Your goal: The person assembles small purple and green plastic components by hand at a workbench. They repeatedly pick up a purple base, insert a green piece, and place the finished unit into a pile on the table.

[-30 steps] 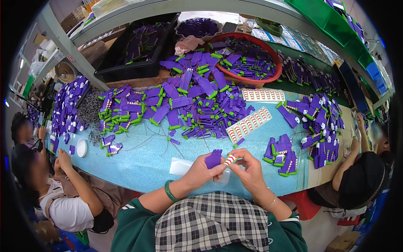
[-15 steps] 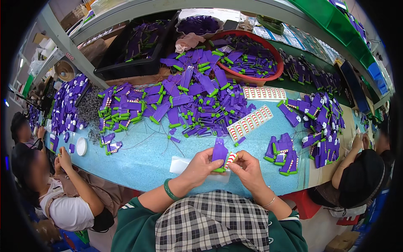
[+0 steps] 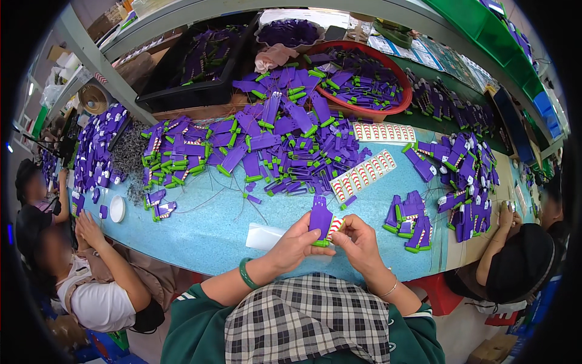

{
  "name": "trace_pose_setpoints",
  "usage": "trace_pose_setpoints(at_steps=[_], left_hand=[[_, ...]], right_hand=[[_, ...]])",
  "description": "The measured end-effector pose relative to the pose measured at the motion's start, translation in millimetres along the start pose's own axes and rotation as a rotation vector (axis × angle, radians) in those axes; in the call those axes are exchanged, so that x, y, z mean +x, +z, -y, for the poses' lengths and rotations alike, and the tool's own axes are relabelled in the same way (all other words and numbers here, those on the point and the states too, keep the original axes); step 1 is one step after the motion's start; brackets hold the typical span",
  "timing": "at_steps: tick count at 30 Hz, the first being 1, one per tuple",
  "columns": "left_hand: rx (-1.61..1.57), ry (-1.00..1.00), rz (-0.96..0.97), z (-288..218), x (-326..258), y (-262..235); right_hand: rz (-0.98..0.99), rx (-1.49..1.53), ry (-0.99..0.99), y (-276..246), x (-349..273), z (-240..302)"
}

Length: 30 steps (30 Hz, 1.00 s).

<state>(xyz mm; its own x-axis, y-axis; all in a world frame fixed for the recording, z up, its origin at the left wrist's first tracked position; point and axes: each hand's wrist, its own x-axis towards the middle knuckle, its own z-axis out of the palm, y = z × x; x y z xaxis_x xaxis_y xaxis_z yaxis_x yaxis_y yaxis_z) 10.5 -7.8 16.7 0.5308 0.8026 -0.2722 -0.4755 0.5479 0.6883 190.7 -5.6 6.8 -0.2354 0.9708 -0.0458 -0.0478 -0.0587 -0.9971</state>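
Observation:
My left hand (image 3: 297, 242) grips a flat purple plastic piece with a green end (image 3: 319, 217), held upright just above the table's near edge. My right hand (image 3: 359, 241) pinches a small red-and-white striped sticker (image 3: 335, 226) against the right side of that piece. Both hands meet over the light blue tabletop (image 3: 206, 224). A green bangle sits on my left wrist and a thin bracelet on my right.
A big heap of purple-and-green pieces (image 3: 273, 139) covers the table's middle. Striped sticker sheets (image 3: 364, 176) lie beyond my hands, a finished stack (image 3: 412, 221) to the right. A red basin (image 3: 364, 79) and black crate (image 3: 200, 67) stand behind. People sit at left (image 3: 91, 273) and right (image 3: 521, 255).
The purple piece has been turned upright between my hands, and my right hand has brought the striped sticker up against its side.

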Motion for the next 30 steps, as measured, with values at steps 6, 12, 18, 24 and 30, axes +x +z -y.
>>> trace_pose_setpoints(at_steps=[6,12,18,24,30], left_hand=[[-0.001,-0.008,0.005,-0.9,-0.8,2.7],[-0.001,-0.013,0.014,0.8,-0.7,0.1],[-0.035,0.004,0.026,1.0,-1.5,-0.9],[-0.017,-0.022,0.021,1.7,-0.3,-2.5],[-0.030,-0.018,0.032,0.2,-0.1,-1.1]], right_hand=[[0.050,0.031,0.032,-2.0,-0.8,-1.1],[0.075,-0.050,-0.024,-2.0,-0.8,-2.3],[0.087,0.103,0.059,-4.3,-0.7,0.2],[0.089,0.054,0.018,-2.2,-0.2,-4.3],[0.116,0.153,0.084,-3.7,1.5,-0.8]])
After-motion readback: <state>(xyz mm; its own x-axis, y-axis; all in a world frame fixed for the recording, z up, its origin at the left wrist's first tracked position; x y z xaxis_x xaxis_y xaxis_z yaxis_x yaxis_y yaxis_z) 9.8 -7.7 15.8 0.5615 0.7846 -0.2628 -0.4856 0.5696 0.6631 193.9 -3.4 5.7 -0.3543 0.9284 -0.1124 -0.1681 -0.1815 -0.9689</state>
